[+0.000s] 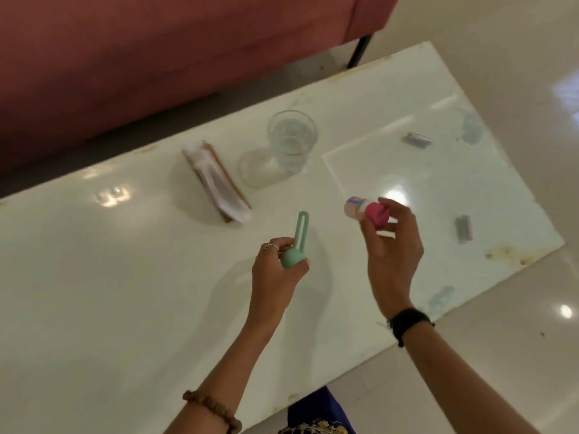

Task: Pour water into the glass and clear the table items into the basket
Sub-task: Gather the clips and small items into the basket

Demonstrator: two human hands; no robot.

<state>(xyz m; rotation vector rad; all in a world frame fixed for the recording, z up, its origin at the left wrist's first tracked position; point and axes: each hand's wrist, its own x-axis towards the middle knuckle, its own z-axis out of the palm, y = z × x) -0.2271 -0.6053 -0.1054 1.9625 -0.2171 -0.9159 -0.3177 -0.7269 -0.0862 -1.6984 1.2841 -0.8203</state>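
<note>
Two hands are occupied above the near half of the bench (94, 277). Left hand (277, 270): fingers curled and pressed around the round base of a mint-green looped item (297, 242), whose long loop stands up and points toward the far edge. Right hand (391, 245): fingers pinching a small pink-capped container (366, 209), held clear of the surface and tipped so that its long axis runs left, label end toward the glass (291, 140).

Glass: upright near the far edge, apparently holding water, so the pouring step is judged done. It stands beyond both hands and between them, somewhat nearer the right hand's line.

Other items remaining on the bench: a napkin holder (216, 180) lying just left of the glass, long axis running from the far edge toward the near edge; a small wrapped item (416, 140) toward the far right corner; another small wrapped item (463, 228) near the right edge, just right of the right hand.

Basket: not in view; its direction from the hands cannot be told.

Assessment: both held items must travel to the basket, and neither hand is free for a further pick until it unloads. Of the remaining pieces, the right-edge wrapped item falls to the right hand, the napkin holder to the left.
</note>
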